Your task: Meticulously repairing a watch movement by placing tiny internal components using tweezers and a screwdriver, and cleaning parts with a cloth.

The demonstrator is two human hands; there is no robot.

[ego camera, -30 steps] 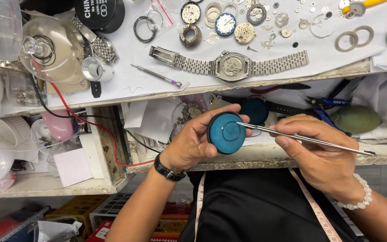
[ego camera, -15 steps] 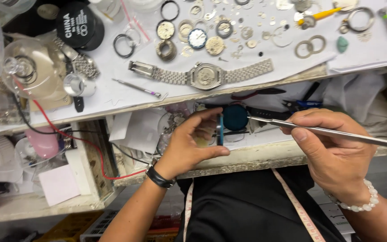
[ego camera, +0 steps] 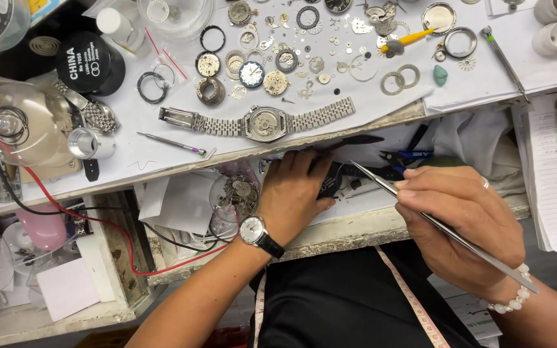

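Note:
My left hand [ego camera: 294, 193] lies palm down in the open drawer [ego camera: 369, 216] below the bench top, fingertips tucked under the bench edge and hidden. It wears a wristwatch [ego camera: 253, 230]. No teal disc shows now. My right hand [ego camera: 462, 225] grips long steel tweezers [ego camera: 381, 183], whose tips point left toward my left fingers. A steel watch on a metal bracelet [ego camera: 262, 122] lies face down on the white bench top [ego camera: 130, 161], just above my left hand.
Several small watch parts, rings and dials [ego camera: 278, 61] are scattered over the bench. A small screwdriver [ego camera: 172, 143], a glass dome [ego camera: 14, 125] and a black round lid [ego camera: 88, 61] lie left. Blue-handled pliers [ego camera: 407, 158] rest in the drawer. A lined notepad [ego camera: 549, 187] sits right.
My left hand held a teal round disc up by the tweezers; it has since moved forward into the drawer under the bench edge, and the disc is out of sight. The camera view shifted.

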